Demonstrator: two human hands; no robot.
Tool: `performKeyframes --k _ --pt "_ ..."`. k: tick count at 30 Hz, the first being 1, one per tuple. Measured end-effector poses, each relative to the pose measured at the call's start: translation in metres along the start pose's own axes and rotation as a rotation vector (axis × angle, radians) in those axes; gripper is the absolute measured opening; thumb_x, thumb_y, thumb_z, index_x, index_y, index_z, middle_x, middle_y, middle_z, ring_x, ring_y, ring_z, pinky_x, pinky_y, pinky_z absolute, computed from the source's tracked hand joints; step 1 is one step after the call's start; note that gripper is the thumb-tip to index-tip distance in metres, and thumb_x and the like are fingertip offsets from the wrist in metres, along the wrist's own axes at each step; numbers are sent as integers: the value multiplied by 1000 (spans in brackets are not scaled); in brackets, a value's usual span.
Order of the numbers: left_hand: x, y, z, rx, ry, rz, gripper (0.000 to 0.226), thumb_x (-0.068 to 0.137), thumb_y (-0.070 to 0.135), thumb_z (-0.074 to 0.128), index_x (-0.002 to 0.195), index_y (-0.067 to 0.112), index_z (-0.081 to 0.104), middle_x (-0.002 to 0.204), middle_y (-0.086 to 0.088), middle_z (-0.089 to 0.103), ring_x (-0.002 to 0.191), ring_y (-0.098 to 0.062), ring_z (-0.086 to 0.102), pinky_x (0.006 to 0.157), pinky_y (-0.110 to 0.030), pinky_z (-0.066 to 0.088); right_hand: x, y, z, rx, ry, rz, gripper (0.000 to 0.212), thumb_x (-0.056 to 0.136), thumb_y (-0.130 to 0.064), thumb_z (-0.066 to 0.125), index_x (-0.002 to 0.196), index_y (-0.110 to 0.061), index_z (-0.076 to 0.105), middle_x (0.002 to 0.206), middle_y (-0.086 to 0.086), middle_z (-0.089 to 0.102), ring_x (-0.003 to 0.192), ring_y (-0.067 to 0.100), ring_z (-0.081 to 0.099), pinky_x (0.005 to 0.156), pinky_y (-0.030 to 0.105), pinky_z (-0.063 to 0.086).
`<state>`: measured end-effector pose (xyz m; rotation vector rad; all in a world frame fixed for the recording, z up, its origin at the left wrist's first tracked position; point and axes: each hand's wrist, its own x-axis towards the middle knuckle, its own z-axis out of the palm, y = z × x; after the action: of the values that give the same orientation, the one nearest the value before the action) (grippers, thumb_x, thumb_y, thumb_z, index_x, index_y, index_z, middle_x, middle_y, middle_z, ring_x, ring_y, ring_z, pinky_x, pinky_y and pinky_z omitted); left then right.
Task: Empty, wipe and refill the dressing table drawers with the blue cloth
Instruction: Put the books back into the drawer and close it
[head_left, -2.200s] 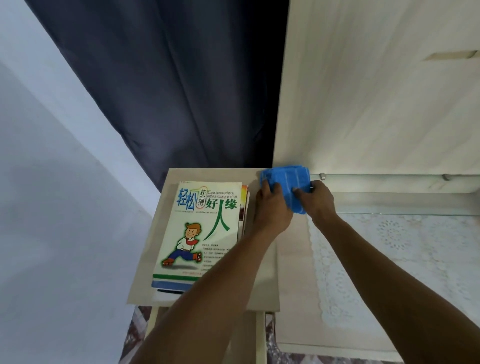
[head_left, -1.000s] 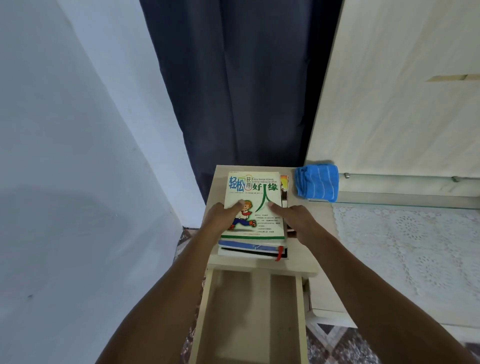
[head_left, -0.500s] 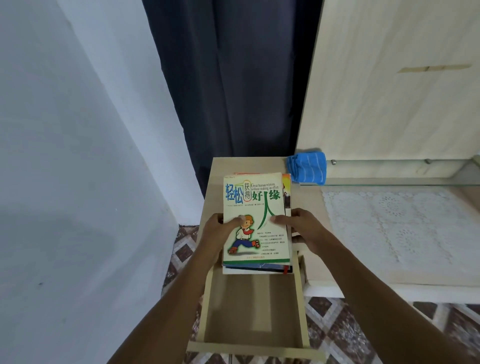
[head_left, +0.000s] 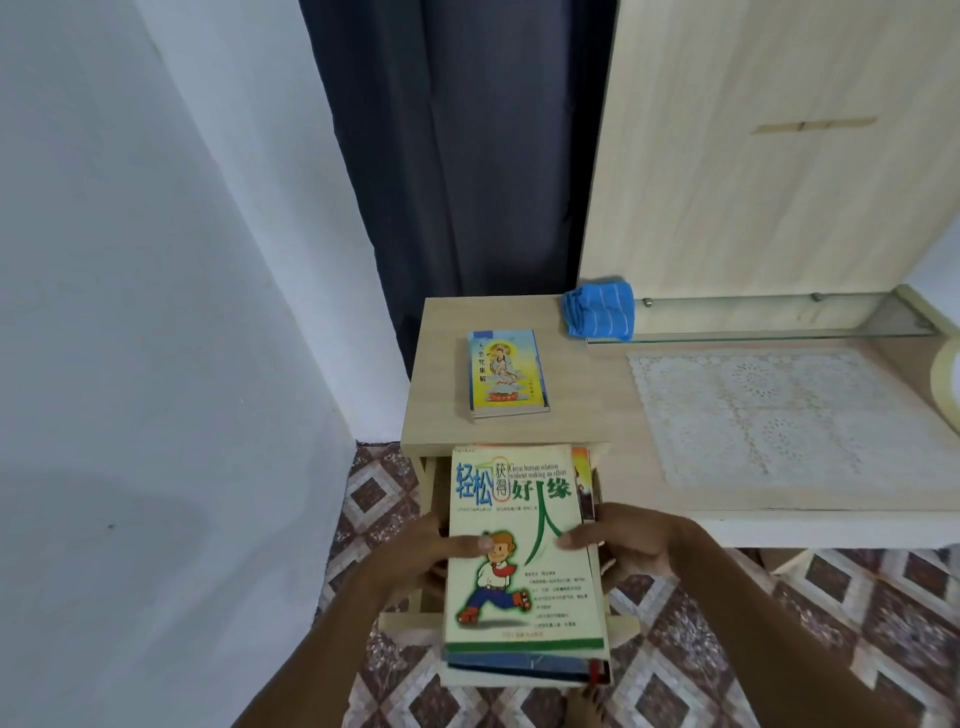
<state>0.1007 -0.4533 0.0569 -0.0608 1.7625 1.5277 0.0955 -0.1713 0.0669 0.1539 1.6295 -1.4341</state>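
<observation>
Head view: the left hand (head_left: 415, 556) and right hand (head_left: 628, 540) grip a stack of books (head_left: 519, 571) from either side, thumbs pressed on the top cover, above the open drawer (head_left: 405, 621). A folded blue cloth (head_left: 600, 310) lies at the back of the tabletop (head_left: 571, 395), behind and right of a yellow book (head_left: 504, 374) lying flat.

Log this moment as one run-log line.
step: refill | left hand, right hand: grip book stack above open drawer | yellow book: on side table | blue cloth: folded, unheld
</observation>
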Motion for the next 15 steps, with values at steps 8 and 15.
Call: performKeyframes --k 8,15 --pt "-5 -3 5 -40 45 -206 53 74 39 80 115 9 68 107 -12 73 106 -33 67 94 -46 53 5 14 16 287 -2 183 48 78 -18 74 122 -7 58 118 16 68 110 32 64 94 50 51" --pt "32 -7 -4 -16 288 -280 63 62 49 82 109 9 69 97 -8 75 93 -28 71 92 -48 53 39 8 22 368 269 175 35 83 -10 71 115 -3 60 101 16 73 97 32 70 92 53 52"
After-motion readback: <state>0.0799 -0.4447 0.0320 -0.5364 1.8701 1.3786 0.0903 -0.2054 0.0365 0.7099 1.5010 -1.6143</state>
